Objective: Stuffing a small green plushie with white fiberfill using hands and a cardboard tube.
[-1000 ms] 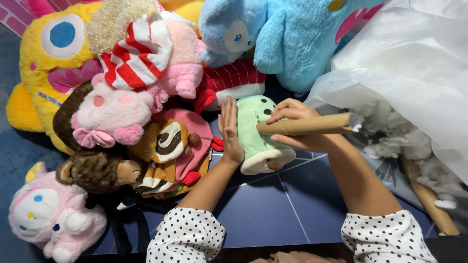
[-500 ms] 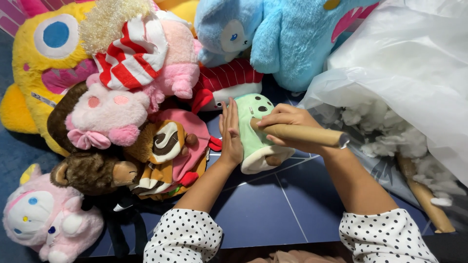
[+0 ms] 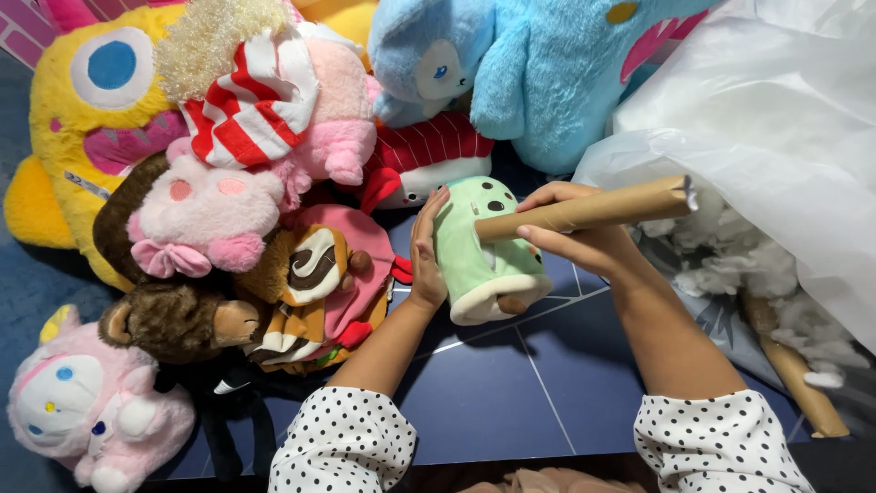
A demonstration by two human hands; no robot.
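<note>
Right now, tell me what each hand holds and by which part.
The right hand grips the cardboard tube near its left end. The left hand presses flat against the left side of the green plush.

A yellow monster plush (image 3: 87,110) is seen at the upper left, a blue plush (image 3: 520,73) at the top centre. A pink bunny plush (image 3: 82,411) lies at the lower left. A clear plastic bag (image 3: 785,119) with white stuffing (image 3: 739,265) fills the right side.
</note>
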